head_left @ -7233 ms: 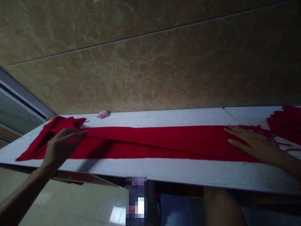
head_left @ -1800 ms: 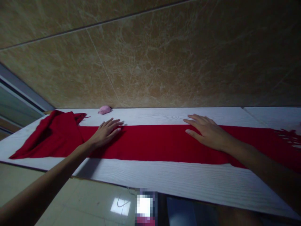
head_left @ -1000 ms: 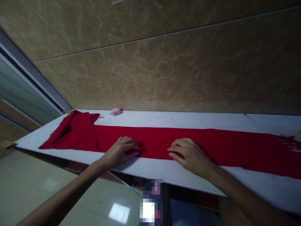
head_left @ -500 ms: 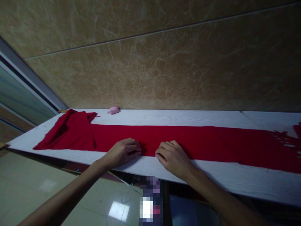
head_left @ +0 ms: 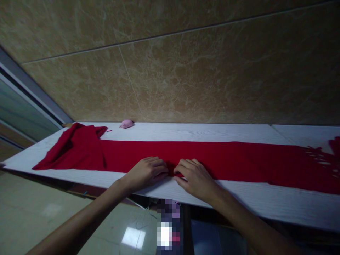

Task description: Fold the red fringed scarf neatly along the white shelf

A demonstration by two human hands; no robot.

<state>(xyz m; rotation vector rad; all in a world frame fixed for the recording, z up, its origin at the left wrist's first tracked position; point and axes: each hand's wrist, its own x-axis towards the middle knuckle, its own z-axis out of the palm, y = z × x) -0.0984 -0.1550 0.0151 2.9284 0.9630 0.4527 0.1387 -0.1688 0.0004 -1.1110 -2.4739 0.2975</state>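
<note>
Scarf [head_left: 225,161], red, lies left to right along the white bench [head_left: 186,132]: flat thru the middle, rumpled & folded over at the left end. L hand [head_left: 151,171] & R hand [head_left: 192,177] rest close tog. at its near edge, approx. mid-length, small gap btwn. Grip: fingers curled on both, nearly closed; R thumb & fingertips poss. pinch a bit of edge, but can't tell for sure; L fingertips unclear too, so can't tell if they hold cloth.

Risks, my guess: uneven pull btwn hands could pucker the middle or skew the edges. Tug to the right might drag the rumpled end & set creases. Left near corner's close to bench edge, so could slip toward floor [head_left: 92,219] if nudged. Fringe [head_left: 315,153] may tangle if dragged.

Hard to see: right near end cut off; red bunch [head_left: 335,143] at far right mostly out of view, can't say if same piece. Underside of left fold hidden. Pink toy [head_left: 126,124] by wall [head_left: 186,88]: too small for detail.
</note>
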